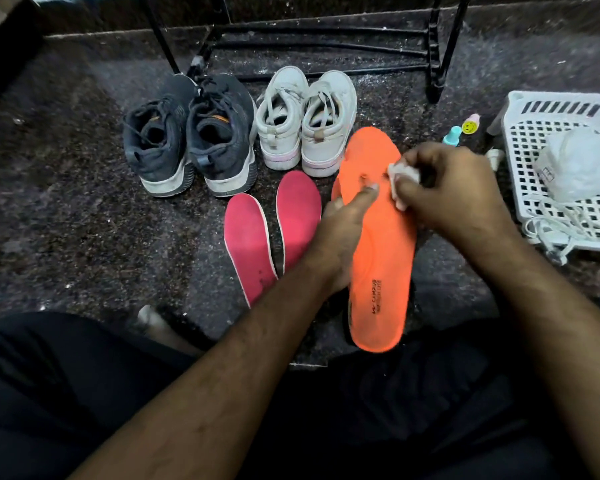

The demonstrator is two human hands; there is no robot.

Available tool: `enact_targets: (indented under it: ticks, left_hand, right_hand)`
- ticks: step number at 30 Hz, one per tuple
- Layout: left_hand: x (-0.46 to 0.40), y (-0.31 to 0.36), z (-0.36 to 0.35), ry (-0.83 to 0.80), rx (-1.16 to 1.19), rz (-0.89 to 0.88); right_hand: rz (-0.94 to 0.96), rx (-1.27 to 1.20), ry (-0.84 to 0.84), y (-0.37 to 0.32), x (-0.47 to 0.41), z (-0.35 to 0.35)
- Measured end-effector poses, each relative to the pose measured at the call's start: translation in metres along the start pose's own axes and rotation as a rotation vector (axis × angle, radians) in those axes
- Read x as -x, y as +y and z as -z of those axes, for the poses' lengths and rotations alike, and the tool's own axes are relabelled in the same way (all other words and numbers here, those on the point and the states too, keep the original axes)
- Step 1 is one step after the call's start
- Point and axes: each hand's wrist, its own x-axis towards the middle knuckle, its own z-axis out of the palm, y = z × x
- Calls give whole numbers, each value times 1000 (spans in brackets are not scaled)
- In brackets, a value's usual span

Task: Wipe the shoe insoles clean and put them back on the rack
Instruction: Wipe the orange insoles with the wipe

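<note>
- While the head view looks down over two bare forearms and dark trouser legs, an orange insole [378, 258] is held up off the dark speckled floor [66, 202], toe end away from the person and heel end nearest, with dark printed lettering near the heel.
- The left hand [340, 233] grips the insole at its left edge about midway along, thumb laid across the orange top face and the other fingers hidden beneath it.
- The right hand [451, 188] has its fingers curled round a small white wipe [400, 178] and presses it against the forepart of the orange insole, just beside the left thumb tip.
- A second orange edge shows under the toe end at the left; whether it is another insole cannot be told.
- Two pink insoles [274, 230] lie flat on the floor side by side, just left of the orange one, the left forearm crossing the heel of the nearer one.
- Beyond them stand a pair of dark sneakers [191, 133] and, to their right, a pair of white sneakers [307, 119], heels toward the person.
- Behind the shoes stands a black metal rack [319, 46].
- At right sits a white perforated basket [534, 161] holding a white bundle, with two small bottles [461, 129] just left of it.
</note>
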Motion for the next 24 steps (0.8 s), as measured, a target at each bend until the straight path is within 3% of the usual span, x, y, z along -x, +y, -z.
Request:
enact_targets:
  ticks: [3, 6, 8, 10, 14, 20, 24]
  left_hand:
    - [1, 0, -2, -50, 5, 7]
    - [-6, 9, 5, -57, 75, 31]
    - [-8, 14, 8, 49, 49, -5]
    - [-4, 12, 6, 72, 5, -33]
    - [7, 2, -5, -87, -72, -4]
    - [4, 10, 0, -87, -51, -74]
    - [5, 9, 0, -78, -105, -91]
  right_hand:
    - [51, 51, 73, -5, -5, -9]
    - [160, 74, -161, -15, 12, -19]
    - [159, 89, -255, -15, 20, -17]
    - [82, 33, -180, -8, 16, -11]
    - [20, -40, 84, 4, -10, -4]
    - [272, 46, -34, -10, -8, -22]
    - [70, 46, 119, 6, -26, -11]
